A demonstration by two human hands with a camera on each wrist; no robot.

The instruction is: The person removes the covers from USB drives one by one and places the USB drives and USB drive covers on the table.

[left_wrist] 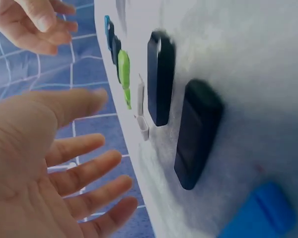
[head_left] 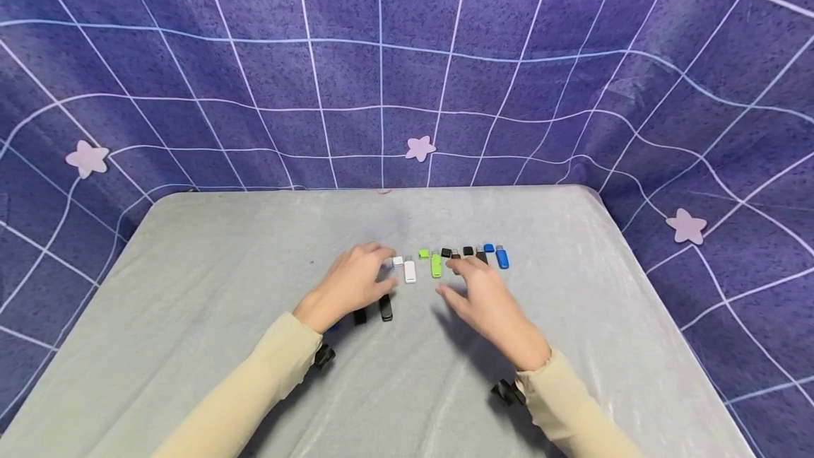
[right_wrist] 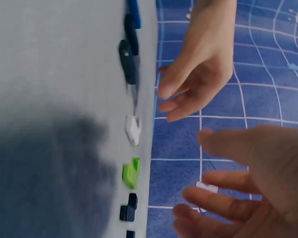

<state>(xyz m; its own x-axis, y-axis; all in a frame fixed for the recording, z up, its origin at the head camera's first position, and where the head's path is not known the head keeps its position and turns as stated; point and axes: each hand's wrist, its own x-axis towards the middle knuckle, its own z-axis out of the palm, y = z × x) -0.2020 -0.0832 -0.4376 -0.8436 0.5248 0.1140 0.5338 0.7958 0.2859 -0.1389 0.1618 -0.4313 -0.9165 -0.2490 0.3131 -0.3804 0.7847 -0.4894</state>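
Note:
My left hand (head_left: 351,281) hovers with spread fingers above two black USB sticks; the nearer-right one (head_left: 386,308) lies beside the other black stick (head_left: 360,316). A blue stick (left_wrist: 263,213) lies past them in the left wrist view, mostly hidden under my arm from the head. My right hand (head_left: 491,304), fingers apart and holding nothing, is over the table near a row of uncapped sticks. In that row are a white stick (head_left: 410,271), a green stick (head_left: 436,266), two dark sticks partly behind my fingers, and a blue stick (head_left: 502,257).
Loose caps lie by the row: white (head_left: 398,261), green (head_left: 424,254), black (head_left: 446,252), another black cap (head_left: 468,251) and blue (head_left: 489,248). A grey cloth covers the table (head_left: 254,246). Purple gridded curtain (head_left: 343,76) hangs behind and at both sides.

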